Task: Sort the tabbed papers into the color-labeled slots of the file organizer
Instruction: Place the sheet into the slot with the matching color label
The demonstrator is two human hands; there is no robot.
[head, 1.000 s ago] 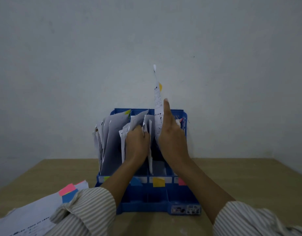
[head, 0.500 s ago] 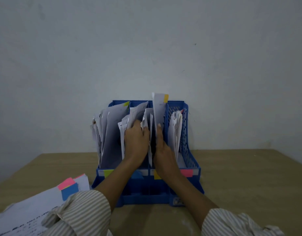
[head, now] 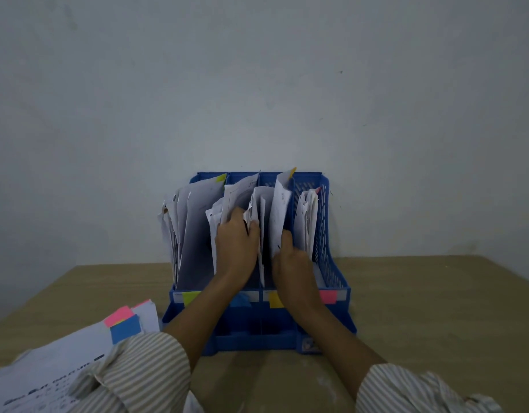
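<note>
A blue file organizer stands at the table's back with green, blue, yellow and pink labels on its front. Papers fill its slots. A sheet with a yellow tab stands in the yellow-labelled slot. My right hand holds that sheet low down, fingers curled on its edge. My left hand grips the papers in the blue-labelled slot and holds them to the left. A stack of tabbed papers with pink and blue tabs lies at the front left.
A plain wall rises right behind the organizer. The wooden table stretches bare to the right. My striped sleeves cover the near edge.
My right hand has lowered the yellow-tabbed sheet from high above the organizer down into the yellow-labelled slot. My left hand stayed on the neighbouring papers.
</note>
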